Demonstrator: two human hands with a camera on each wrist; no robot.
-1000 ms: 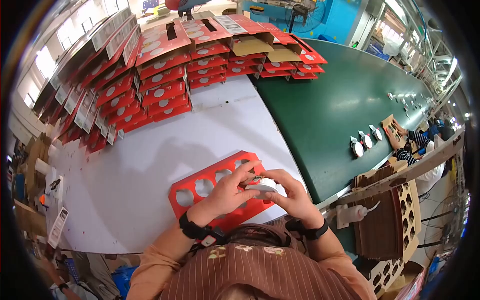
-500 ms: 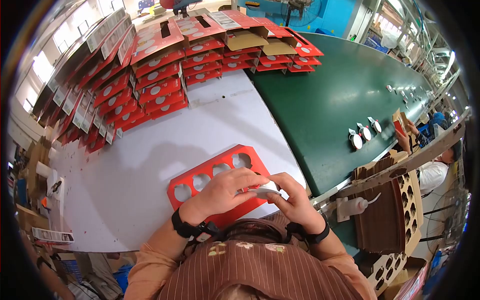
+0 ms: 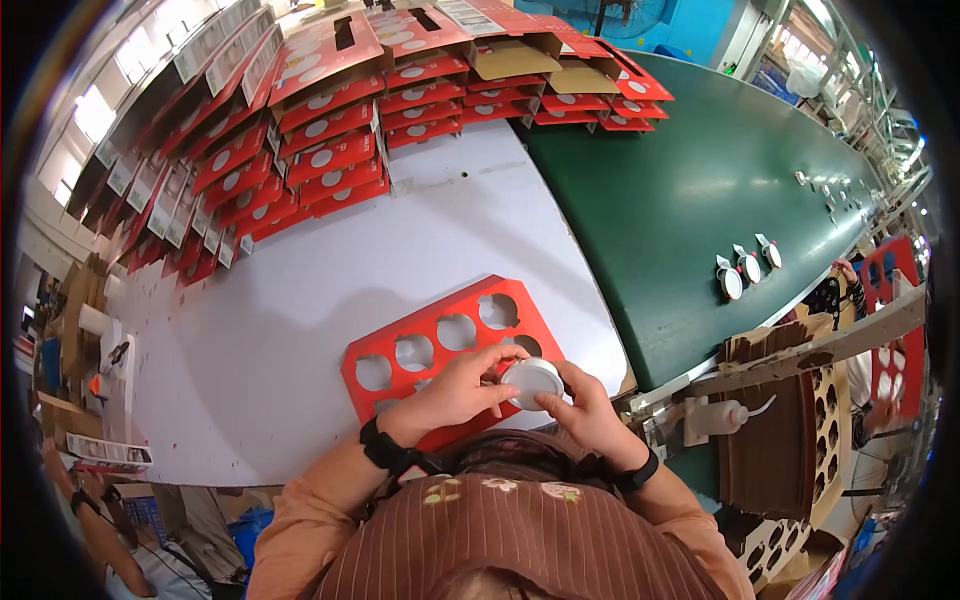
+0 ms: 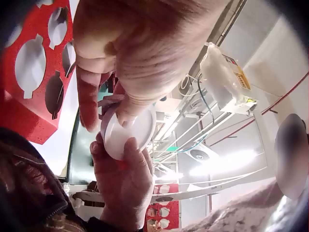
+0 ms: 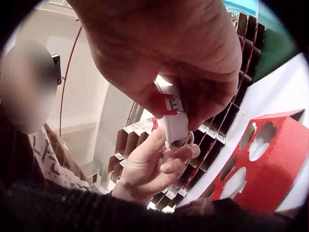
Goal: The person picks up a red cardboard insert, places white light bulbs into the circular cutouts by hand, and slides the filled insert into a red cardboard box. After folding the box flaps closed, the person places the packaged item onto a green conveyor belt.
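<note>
In the head view my left hand [image 3: 455,390] and right hand [image 3: 592,415] hold a small round container [image 3: 533,380] between them, its flat white face turned up. The right hand grips its right edge, thumb at the near rim. In the left wrist view a left digit presses on the white face [image 4: 128,133]. The right wrist view shows the white side wall [image 5: 175,126] and a red label with dark lettering [image 5: 171,104]. Beneath the hands lies a red cardboard holder [image 3: 435,345] with two rows of round cutouts, its near row partly hidden by my left arm.
Stacked red cartons [image 3: 330,110] line the back left of the white table [image 3: 290,300]. On the green conveyor [image 3: 640,230] at right stand several similar round containers [image 3: 750,268]. A white bottle [image 3: 715,415] and stacked brown cardboard [image 3: 765,450] are by the right edge.
The container has tipped so its white face now shows toward the head camera. My left fingers have drawn back to its left edge. At far right, a person's red cardboard piece now stands upright.
</note>
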